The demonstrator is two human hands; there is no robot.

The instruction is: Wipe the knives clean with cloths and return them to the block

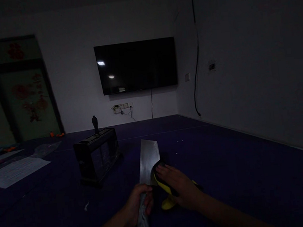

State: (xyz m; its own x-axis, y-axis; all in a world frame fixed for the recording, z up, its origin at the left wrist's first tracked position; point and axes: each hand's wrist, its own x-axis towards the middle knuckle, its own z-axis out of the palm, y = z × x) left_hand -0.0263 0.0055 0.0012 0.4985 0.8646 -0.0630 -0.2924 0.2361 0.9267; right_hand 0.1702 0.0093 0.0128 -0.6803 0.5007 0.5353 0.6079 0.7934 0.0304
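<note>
My left hand (139,202) is closed round the grey handle of a broad steel cleaver (148,161), whose flat blade points away from me over the dark blue table (228,163). My right hand (180,185) rests with curled fingers on a yellow and black object (167,199) lying on the table just right of the blade. The blade's edge meets that object under my fingertips. The room is dim, so the object's exact shape is hard to make out.
A dark knife block (97,156) with one black handle (95,124) sticking up stands to the left of the cleaver. Papers (15,171) lie at the far left. A black television (136,66) hangs on the white wall behind.
</note>
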